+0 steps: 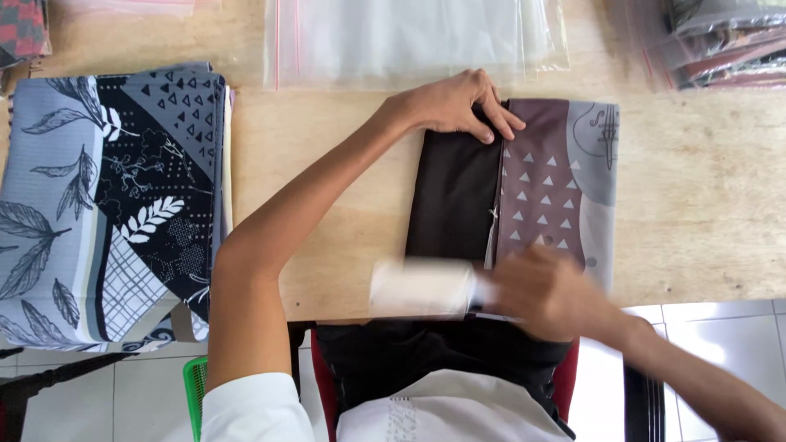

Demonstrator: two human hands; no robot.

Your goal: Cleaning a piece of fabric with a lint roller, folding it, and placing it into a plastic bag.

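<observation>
left hand (458, 105) pins folded brown, triangle-printed cloth (524, 184).

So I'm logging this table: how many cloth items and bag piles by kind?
Brown folded cloth under the left hand: 1
Blue leaf-print cloth stack: 1
Clear bag pile: 1
Packed bag pile: 1
Total: 4

Folded brown cloth with white triangle print and grey edge (540, 184) lies flat on table, far edge under left hand (454, 102) fingertips. White rectangular item (422, 286), motion-blurred, sits just left of right hand (548, 295), at the cloth's near edge.
</observation>
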